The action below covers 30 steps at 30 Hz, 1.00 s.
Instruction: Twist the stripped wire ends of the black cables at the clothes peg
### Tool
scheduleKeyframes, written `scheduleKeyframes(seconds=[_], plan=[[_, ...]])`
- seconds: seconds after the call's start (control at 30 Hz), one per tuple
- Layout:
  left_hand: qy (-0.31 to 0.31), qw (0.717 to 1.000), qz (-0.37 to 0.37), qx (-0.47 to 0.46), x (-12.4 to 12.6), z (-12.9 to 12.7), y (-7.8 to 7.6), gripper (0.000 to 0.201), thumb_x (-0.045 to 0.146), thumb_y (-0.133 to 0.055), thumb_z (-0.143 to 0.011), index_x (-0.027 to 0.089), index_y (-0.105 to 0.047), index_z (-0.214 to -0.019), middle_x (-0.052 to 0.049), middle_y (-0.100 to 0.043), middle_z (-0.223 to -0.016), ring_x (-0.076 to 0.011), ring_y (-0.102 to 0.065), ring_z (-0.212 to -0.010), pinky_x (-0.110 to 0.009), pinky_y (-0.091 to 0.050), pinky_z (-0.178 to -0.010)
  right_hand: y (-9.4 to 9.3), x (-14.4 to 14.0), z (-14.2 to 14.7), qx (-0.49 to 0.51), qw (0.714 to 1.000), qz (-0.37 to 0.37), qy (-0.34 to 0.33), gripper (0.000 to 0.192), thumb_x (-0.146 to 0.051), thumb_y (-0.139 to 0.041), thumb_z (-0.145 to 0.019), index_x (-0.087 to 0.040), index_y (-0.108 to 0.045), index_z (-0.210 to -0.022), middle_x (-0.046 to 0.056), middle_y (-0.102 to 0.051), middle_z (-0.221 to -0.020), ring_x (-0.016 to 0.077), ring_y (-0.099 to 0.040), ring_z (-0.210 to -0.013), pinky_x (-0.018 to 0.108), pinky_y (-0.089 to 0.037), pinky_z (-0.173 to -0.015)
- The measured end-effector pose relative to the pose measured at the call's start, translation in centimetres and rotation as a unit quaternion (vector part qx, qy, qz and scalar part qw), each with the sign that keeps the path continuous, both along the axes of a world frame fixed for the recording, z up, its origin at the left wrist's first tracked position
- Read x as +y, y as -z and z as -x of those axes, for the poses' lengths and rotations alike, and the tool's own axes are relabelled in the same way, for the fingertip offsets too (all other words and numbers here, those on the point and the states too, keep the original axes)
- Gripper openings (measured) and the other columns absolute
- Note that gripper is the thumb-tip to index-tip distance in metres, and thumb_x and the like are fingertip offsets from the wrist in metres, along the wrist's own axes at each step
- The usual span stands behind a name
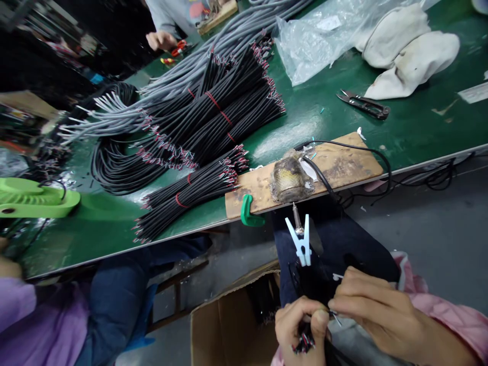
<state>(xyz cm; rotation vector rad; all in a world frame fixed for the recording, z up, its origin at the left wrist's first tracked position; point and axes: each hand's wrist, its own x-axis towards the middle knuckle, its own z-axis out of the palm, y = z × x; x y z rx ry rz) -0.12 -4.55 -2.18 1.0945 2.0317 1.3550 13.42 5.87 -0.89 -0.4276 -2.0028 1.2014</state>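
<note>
Low in front of me, my left hand [297, 323] is closed around a bunch of thin black cables, whose stripped red and white wire ends [304, 343] poke out of the fist. My right hand [375, 305] pinches at a thin wire end [336, 319] right beside the left thumb; its fingertips hide most of what they grip. Above both hands, a light blue clothes peg [302, 243] is clipped on a metal tip [296, 216] that sticks out from a scorched, tape-wrapped block [290, 179] on a wooden board [345, 162].
A green clamp [249, 212] grips the board at the table edge. Bundled black cables [183, 198] and grey cables [229, 38] cover the left side. Snips [364, 104], white gloves [412, 48] and a plastic bag [308, 43] lie right. A cardboard box [213, 325] stands below; people sit nearby.
</note>
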Motion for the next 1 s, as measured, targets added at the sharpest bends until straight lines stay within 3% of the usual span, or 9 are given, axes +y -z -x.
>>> scheduleKeyframes(seconds=[0.07, 0.27, 0.5, 0.67, 0.87, 1.0], plan=[[-0.001, 1.000, -0.002, 0.001, 0.0, 0.0, 0.0, 0.043, 0.045, -0.059, -0.088, 0.020, -0.061, -0.052, 0.002, -0.053, -0.038, -0.0135, -0.051, -0.035, -0.023, -0.027, -0.032, -0.2, 0.1, -0.1, -0.003, 1.000, -0.020, 0.002, 0.020, -0.013, -0.045, -0.100, -0.012, -0.065, -0.103, 0.007, -0.067, -0.081, 0.0154, -0.061, -0.074, 0.029, -0.052, -0.073], [0.040, 0.997, -0.065, -0.018, 0.6, 0.2, -0.5, 0.031, 0.046, -0.065, -0.086, 0.023, -0.068, -0.065, 0.003, -0.066, -0.050, -0.0111, -0.053, -0.039, -0.024, -0.033, -0.042, -0.8, 0.2, 0.0, -0.071, 0.993, 0.092, -0.028, 0.016, -0.019, -0.047, -0.099, -0.017, -0.059, -0.089, 0.003, -0.063, -0.076, 0.0154, -0.061, -0.072, 0.028, -0.053, -0.072], [0.064, 0.992, -0.106, -0.003, 1.2, 0.0, -0.8, 0.019, 0.036, -0.064, -0.086, 0.023, -0.068, -0.072, 0.004, -0.064, -0.053, -0.0094, -0.051, -0.039, -0.023, -0.035, -0.043, -1.2, 0.0, 0.0, -0.122, 0.992, -0.038, 0.002, 0.023, -0.007, -0.036, -0.097, -0.015, -0.058, -0.096, 0.005, -0.066, -0.083, 0.0187, -0.064, -0.082, 0.037, -0.049, -0.095], [0.053, 0.997, -0.060, -0.019, 0.8, 0.2, -0.5, 0.031, 0.043, -0.061, -0.087, 0.023, -0.065, -0.064, 0.003, -0.060, -0.048, -0.0110, -0.049, -0.039, -0.024, -0.032, -0.043, -0.2, -0.5, -0.5, -0.125, 0.990, -0.066, -0.001, 0.027, -0.004, -0.039, -0.095, -0.016, -0.061, -0.104, 0.006, -0.068, -0.092, 0.0185, -0.064, -0.093, 0.039, -0.041, -0.105], [0.027, 0.995, 0.002, -0.093, -0.1, -0.1, 0.0, 0.041, 0.052, -0.061, -0.086, 0.021, -0.064, -0.059, 0.001, -0.055, -0.039, -0.0135, -0.050, -0.039, -0.021, -0.020, -0.030, 0.8, -0.4, -0.6, -0.058, 0.995, -0.080, -0.001, 0.034, -0.001, -0.038, -0.093, -0.017, -0.061, -0.112, 0.006, -0.070, -0.090, 0.0152, -0.064, -0.086, 0.032, -0.048, -0.096], [0.019, 0.994, -0.003, -0.110, 0.1, -0.3, 0.0, 0.044, 0.055, -0.063, -0.083, 0.020, -0.064, -0.057, 0.000, -0.056, -0.038, -0.0130, -0.050, -0.037, -0.020, -0.024, -0.030, 0.9, -0.4, -0.3, -0.053, 0.992, -0.118, 0.008, 0.032, -0.001, -0.037, -0.093, -0.014, -0.062, -0.107, 0.007, -0.069, -0.087, 0.0174, -0.062, -0.086, 0.035, -0.047, -0.095]])
